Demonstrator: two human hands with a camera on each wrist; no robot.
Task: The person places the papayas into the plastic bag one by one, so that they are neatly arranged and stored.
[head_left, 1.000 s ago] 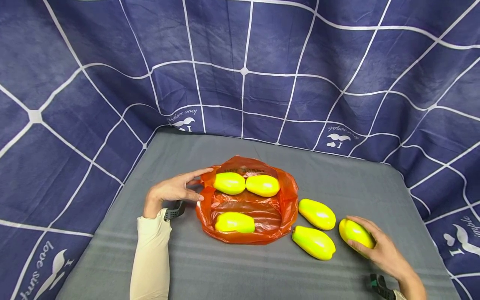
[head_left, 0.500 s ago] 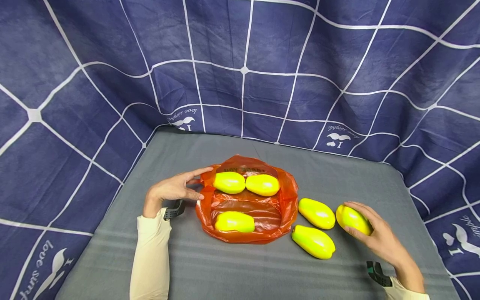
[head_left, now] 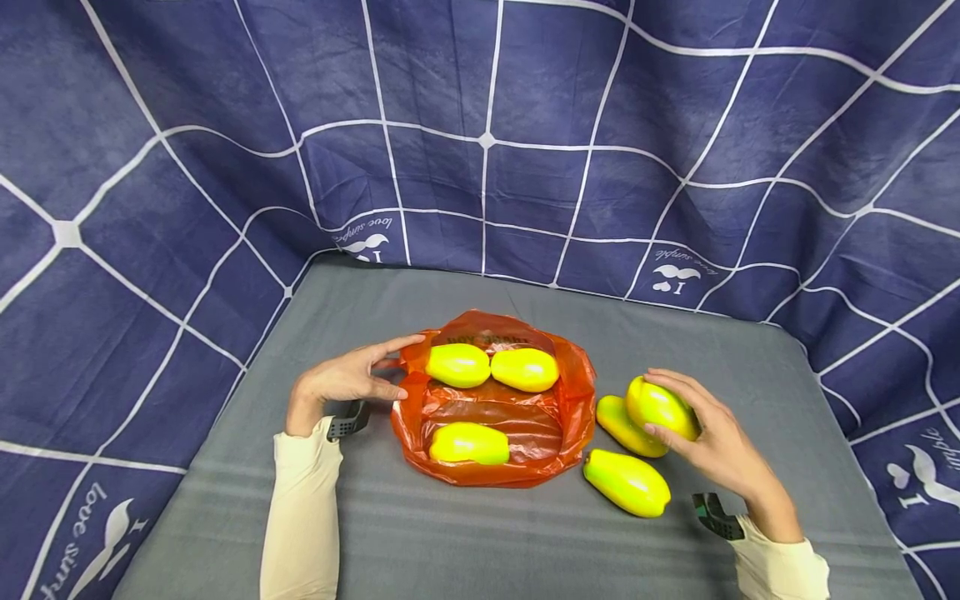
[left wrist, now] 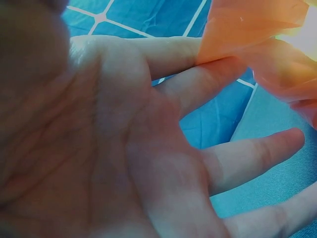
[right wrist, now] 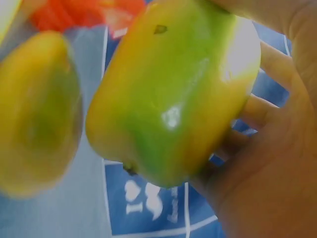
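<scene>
A red plastic bag (head_left: 491, 479) stands with its mouth spread on the grey cloth, and 3 yellow-green papayas (head_left: 468, 443) lie inside. My left hand (head_left: 348, 375) touches the bag's left rim with spread, fairly straight fingers; in the left wrist view, orange film (left wrist: 233, 29) meets the fingertips. To the right of the bag, my right hand (head_left: 705, 425) grips a papaya (head_left: 660, 407) between thumb and fingers, held up off the cloth. The held papaya partly hides another papaya (head_left: 618, 425) beneath it. One more papaya (head_left: 628, 483) lies just in front.
Grey cloth (head_left: 480, 550) covers the table top. A blue curtain (head_left: 540, 192) with white grid lines rises behind it and along both sides. Each wrist wears a dark strap (head_left: 716, 517).
My right hand has lifted its papaya from the cloth and carried it left toward the bag, over the neighbouring papaya. My left hand and the bag stay as they were.
</scene>
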